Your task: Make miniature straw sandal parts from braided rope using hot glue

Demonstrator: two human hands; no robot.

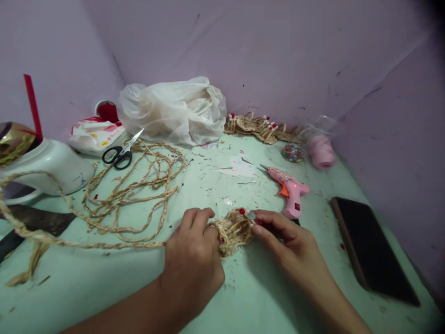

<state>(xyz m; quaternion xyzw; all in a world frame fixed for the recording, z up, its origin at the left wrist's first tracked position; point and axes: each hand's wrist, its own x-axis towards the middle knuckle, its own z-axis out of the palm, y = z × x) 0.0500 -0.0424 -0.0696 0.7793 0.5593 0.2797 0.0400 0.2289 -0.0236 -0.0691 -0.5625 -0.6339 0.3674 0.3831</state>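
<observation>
1. My left hand [195,264] is curled nearly closed, holding the left end of the woven piece [231,234]; its fingertips are mostly hidden.
2. My right hand [290,241] pinches the piece's right edge, thumb and forefinger almost together beside a red bead [242,211].
3. The woven piece sits between my hands, over the green table [250,297]; a braided cord [104,244] stretches leftward from my left hand.
4. The black-handled scissors [122,155] lie beside the cord's loops; the pink glue gun [290,190] rests beyond my right hand; the phone [373,250] lies to its right.
</observation>
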